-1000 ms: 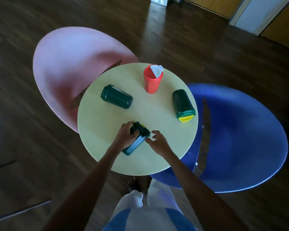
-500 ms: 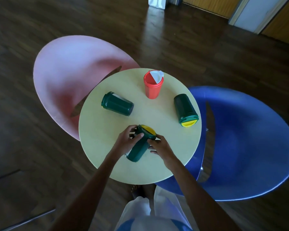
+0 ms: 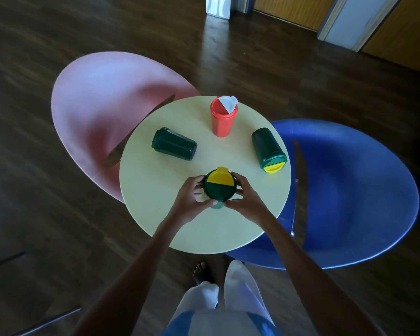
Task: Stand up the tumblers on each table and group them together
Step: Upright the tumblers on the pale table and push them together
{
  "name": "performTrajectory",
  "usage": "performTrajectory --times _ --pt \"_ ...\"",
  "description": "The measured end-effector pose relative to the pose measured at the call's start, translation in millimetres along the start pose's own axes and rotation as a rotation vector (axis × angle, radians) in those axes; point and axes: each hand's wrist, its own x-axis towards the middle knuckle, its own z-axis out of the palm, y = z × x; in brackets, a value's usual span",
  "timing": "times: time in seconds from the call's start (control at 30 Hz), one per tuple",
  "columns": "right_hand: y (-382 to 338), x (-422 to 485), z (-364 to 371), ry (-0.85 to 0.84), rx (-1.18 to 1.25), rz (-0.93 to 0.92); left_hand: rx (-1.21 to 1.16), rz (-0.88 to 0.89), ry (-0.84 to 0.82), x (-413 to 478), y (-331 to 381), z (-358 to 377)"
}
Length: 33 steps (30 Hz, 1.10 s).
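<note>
Both hands clasp one green tumbler (image 3: 219,190), upright on the round table (image 3: 155,190), yellow-and-green lid up: left hand (image 3: 192,198) wrapped on its left side, right hand (image 3: 244,197) on its right, thumbs meeting at the near edge. Beyond the left hand a second green tumbler (image 3: 174,147) lies on its side; beyond the right hand a third green tumbler (image 3: 268,150) also lies flat, yellow lid toward the person. Straight ahead of both hands, well apart, a red tumbler (image 3: 222,120) stands upright.
</note>
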Motion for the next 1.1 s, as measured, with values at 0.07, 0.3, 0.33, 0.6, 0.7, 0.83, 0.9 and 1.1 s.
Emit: performTrajectory --times 0.07,0.3,0.33,0.6,0.7,0.83,0.9,1.1 --pt "2 -4 3 0.006 -0.015 -0.018 0.032 0.025 0.010 -5 -6 1" --pt "4 -16 9 0.018 -0.132 -0.034 0.070 0.051 0.033 -19 -8 4" --pt "3 -16 9 0.015 -0.150 -0.033 0.070 0.049 0.036 -19 -7 4" --pt "-5 -25 -13 0.133 -0.300 0.009 0.001 0.108 0.181 -12 18 -16" --pt "-13 -31 -39 0.221 -0.265 -0.003 -0.064 0.169 0.178 -2 45 -13" --pt "-22 -36 -83 0.295 -0.219 -0.011 -0.086 0.198 0.112 14 78 16" --pt "-23 -36 -103 0.323 -0.208 -0.020 -0.065 0.187 0.098 23 94 39" --pt "-7 -18 -160 0.301 -0.245 0.005 -0.066 0.115 0.093 54 116 105"
